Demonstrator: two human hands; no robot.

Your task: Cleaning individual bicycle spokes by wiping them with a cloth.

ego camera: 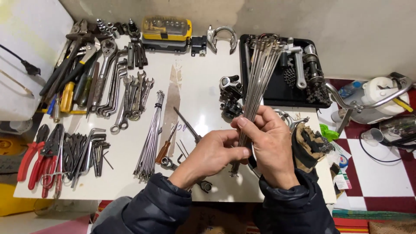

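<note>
My right hand (271, 145) is closed around a bundle of thin metal spokes (259, 73), which stands tilted with its far ends fanning out over the black tray (277, 95). My left hand (214, 154) pinches the lower part of the same bundle, thumb against my right fingers. The spokes' lower ends poke out below my hands near the table's front edge. A second bundle of spokes (149, 138), tied with a band, lies flat on the white table (195, 86) to the left of my hands.
Wrenches (130, 93), pliers with red handles (39, 158), hex keys (86, 151) and screwdrivers (167, 145) cover the table's left half. A yellow bit case (167, 29) stands at the back. The black tray holds bicycle parts. A dirty rag (310, 145) lies by my right wrist.
</note>
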